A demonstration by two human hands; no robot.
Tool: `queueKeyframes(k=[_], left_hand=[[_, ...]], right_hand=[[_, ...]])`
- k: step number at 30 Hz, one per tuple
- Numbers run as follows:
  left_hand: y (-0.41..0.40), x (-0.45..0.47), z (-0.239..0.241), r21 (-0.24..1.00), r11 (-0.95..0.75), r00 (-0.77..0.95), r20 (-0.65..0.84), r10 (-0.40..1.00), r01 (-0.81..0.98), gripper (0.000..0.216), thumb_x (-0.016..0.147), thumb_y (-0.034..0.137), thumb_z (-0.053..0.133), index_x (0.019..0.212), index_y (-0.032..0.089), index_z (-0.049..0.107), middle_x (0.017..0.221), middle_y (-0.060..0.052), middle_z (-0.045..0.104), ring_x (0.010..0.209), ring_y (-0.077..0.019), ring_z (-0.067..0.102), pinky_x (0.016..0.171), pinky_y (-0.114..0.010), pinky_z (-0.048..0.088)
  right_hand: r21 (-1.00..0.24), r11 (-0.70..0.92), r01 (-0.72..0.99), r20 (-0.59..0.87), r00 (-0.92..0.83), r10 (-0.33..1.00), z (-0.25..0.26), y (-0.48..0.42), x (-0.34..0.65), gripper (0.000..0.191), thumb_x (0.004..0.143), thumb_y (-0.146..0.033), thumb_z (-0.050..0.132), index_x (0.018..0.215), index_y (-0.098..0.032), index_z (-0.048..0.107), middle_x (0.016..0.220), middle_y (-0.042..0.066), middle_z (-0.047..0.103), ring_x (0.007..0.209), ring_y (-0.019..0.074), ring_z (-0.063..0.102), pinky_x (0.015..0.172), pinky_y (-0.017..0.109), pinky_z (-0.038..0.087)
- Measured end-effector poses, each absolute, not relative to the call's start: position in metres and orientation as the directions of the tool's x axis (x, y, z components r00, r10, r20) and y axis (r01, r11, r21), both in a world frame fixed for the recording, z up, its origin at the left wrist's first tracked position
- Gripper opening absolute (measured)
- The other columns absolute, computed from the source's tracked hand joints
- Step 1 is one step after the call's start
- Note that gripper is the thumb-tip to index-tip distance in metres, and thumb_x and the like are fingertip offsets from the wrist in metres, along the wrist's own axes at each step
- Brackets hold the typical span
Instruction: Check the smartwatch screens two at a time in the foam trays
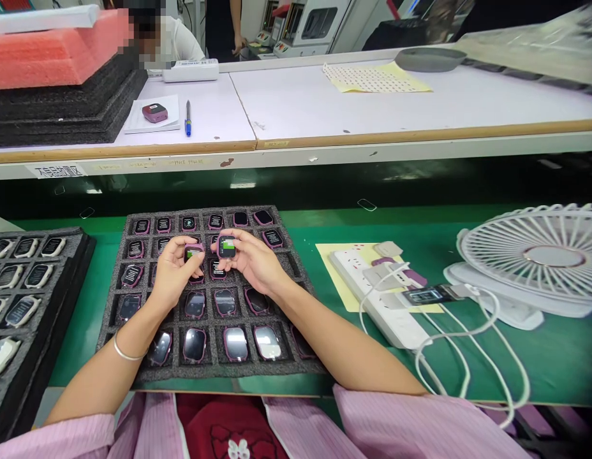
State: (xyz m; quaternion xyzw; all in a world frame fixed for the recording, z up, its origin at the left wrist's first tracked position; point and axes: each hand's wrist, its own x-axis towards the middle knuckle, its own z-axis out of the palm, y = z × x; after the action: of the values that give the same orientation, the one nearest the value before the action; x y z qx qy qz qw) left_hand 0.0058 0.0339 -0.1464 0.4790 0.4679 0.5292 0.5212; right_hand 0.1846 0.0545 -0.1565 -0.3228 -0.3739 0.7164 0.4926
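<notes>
Above a black foam tray [277, 368] my two hands each grip a purple smartwatch body without a strap. My left hand [174, 274] pinches one smartwatch [194, 252], its screen partly hidden by my thumb. Between the fingers of my right hand [258, 262] is another smartwatch [226, 247], with a green patch lit on its screen. Rows of similar purple watches fill most of the tray's square pockets; some screens show white text and the nearer ones look dark. My hands and forearms cover several pockets.
Left lies a stack of foam trays [61, 280] with white watches. Right are a power strip [382, 299], white cables, a small meter [432, 294] and a white fan [540, 255]. On the shelf sit foam sheets [61, 57], a pen [187, 119] and a purple watch [155, 113]. People stand beyond.
</notes>
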Motion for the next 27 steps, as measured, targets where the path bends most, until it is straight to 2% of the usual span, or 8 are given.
queueKeyframes(k=[4, 8, 12, 16, 18, 20, 24, 27], left_hand=[[0.034, 0.007, -0.148, 0.993, 0.003, 0.078, 0.006, 0.997, -0.118, 0.052, 0.066, 0.021, 0.080, 0.111, 0.021, 0.053, 0.092, 0.002, 0.065, 0.060, -0.0072, 0.062, 0.057, -0.021, 0.055], [0.032, 0.012, -0.146, 0.990, 0.084, 0.214, -0.060, 0.975, -0.109, 0.062, 0.066, 0.020, 0.078, 0.118, 0.023, 0.046, 0.107, -0.004, 0.065, 0.071, -0.0127, 0.070, 0.068, -0.029, 0.058], [0.032, 0.027, -0.142, 0.988, -0.040, 0.358, -0.016, 0.934, 0.148, 0.046, 0.072, 0.026, 0.073, 0.111, 0.021, 0.049, 0.098, -0.004, 0.064, 0.075, -0.0171, 0.067, 0.074, -0.037, 0.056], [0.038, 0.056, -0.143, 0.722, -0.404, 0.439, 0.154, 0.885, 0.562, 0.040, 0.072, 0.029, 0.077, 0.107, 0.018, 0.061, 0.106, -0.009, 0.058, 0.103, -0.0290, 0.057, 0.095, -0.049, 0.049], [0.044, 0.071, -0.147, 0.583, -0.440, 0.461, 0.123, 0.879, 0.683, 0.044, 0.073, 0.031, 0.077, 0.112, 0.017, 0.064, 0.113, -0.011, 0.053, 0.111, -0.0323, 0.050, 0.100, -0.050, 0.045], [0.049, 0.081, -0.152, 0.499, -0.422, 0.461, 0.049, 0.886, 0.757, 0.047, 0.076, 0.033, 0.076, 0.119, 0.016, 0.065, 0.113, -0.012, 0.051, 0.110, -0.0322, 0.048, 0.099, -0.050, 0.045], [0.049, 0.082, -0.149, 0.415, -0.456, 0.505, -0.012, 0.863, 0.788, 0.054, 0.078, 0.044, 0.075, 0.124, 0.017, 0.065, 0.111, -0.011, 0.051, 0.107, -0.0318, 0.046, 0.098, -0.049, 0.043], [0.035, 0.057, -0.132, 0.376, -0.532, 0.550, 0.068, 0.832, 0.759, 0.061, 0.076, 0.051, 0.076, 0.128, 0.021, 0.064, 0.111, -0.010, 0.053, 0.104, -0.0299, 0.047, 0.095, -0.047, 0.044]], right_hand=[[-0.831, -0.265, -0.490, -0.098, -0.340, 0.935, -0.150, 0.054, 0.187, 0.033, 0.077, -0.021, 0.059, 0.110, -0.020, 0.059, 0.092, 0.006, 0.075, 0.065, 0.0194, 0.071, 0.063, 0.035, 0.056], [-0.874, -0.211, -0.438, -0.048, -0.354, 0.934, -0.143, 0.050, 0.203, 0.049, 0.073, -0.012, 0.067, 0.119, -0.024, 0.054, 0.103, 0.003, 0.072, 0.071, 0.0161, 0.071, 0.068, 0.033, 0.057], [-0.953, -0.094, -0.287, 0.014, -0.355, 0.935, -0.149, 0.044, 0.243, 0.059, 0.074, -0.015, 0.075, 0.125, -0.026, 0.050, 0.109, 0.005, 0.068, 0.071, 0.0155, 0.070, 0.067, 0.032, 0.056], [-0.992, 0.061, 0.110, 0.024, -0.308, 0.951, -0.163, 0.038, 0.294, 0.048, 0.080, -0.023, 0.072, 0.124, -0.023, 0.052, 0.099, 0.004, 0.063, 0.072, 0.0169, 0.064, 0.070, 0.037, 0.056], [-0.897, 0.201, 0.393, 0.087, -0.289, 0.953, -0.169, 0.036, 0.311, 0.046, 0.079, -0.025, 0.072, 0.123, -0.023, 0.058, 0.103, 0.006, 0.058, 0.080, 0.0194, 0.060, 0.077, 0.041, 0.055], [-0.776, 0.292, 0.559, 0.129, -0.312, 0.941, -0.174, 0.035, 0.322, 0.046, 0.078, -0.026, 0.072, 0.123, -0.023, 0.062, 0.108, 0.008, 0.053, 0.089, 0.0223, 0.058, 0.087, 0.045, 0.053], [-0.698, 0.355, 0.622, 0.094, -0.411, 0.907, -0.178, 0.036, 0.327, 0.051, 0.083, -0.030, 0.066, 0.133, -0.024, 0.059, 0.106, 0.008, 0.050, 0.108, 0.0270, 0.054, 0.102, 0.048, 0.046], [-0.665, 0.354, 0.658, 0.061, -0.424, 0.904, -0.173, 0.034, 0.326, 0.059, 0.086, -0.033, 0.063, 0.143, -0.022, 0.050, 0.112, 0.010, 0.050, 0.115, 0.0287, 0.052, 0.104, 0.049, 0.044]])
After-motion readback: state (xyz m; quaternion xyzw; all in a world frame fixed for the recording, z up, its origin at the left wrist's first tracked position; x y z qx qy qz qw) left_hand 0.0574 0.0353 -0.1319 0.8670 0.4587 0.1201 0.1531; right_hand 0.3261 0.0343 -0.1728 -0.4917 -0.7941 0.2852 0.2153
